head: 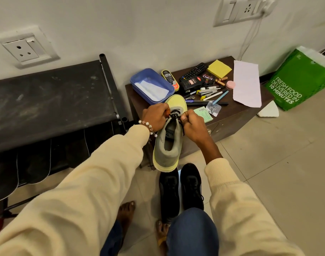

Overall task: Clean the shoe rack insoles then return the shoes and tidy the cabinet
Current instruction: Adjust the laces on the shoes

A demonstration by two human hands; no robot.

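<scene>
Both hands pinch black laces: left hand, right hand, fingers clamped on laces. Shoe overhangs desk front-left corner. Risk: hard tug tips unsupported heel off, or toe knocks blue box.

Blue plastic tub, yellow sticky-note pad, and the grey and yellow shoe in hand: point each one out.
blue plastic tub (137, 79): head view, on its far left rim.
yellow sticky-note pad (219, 68): head view, middle of the top sheet.
grey and yellow shoe (162, 156): head view, on the grey heel collar.
</scene>
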